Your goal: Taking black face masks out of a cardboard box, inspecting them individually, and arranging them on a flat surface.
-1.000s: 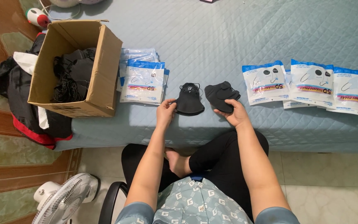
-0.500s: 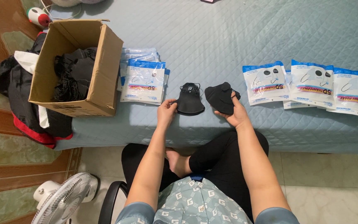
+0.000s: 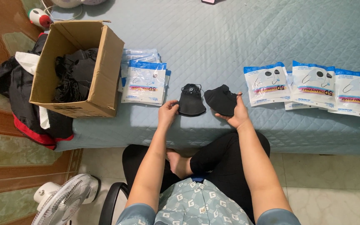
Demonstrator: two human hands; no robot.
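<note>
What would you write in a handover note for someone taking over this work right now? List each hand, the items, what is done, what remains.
Left hand: grip on the edge of one black fabric face mask.
Right hand: holds a second black face mask.
Both masks lie near the front edge of the blue quilted surface.
Done: white-and-blue packets in a row on the right.
Left: stack of packets beside the cardboard box of black items.

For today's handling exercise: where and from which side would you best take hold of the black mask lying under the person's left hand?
Probably by its lower left edge, from the table's near side. The black mask lies flat on the quilted cover, ear loops bunched at its far end, and the left hand already pinches that near corner. The right hand holds a second mask.
</note>
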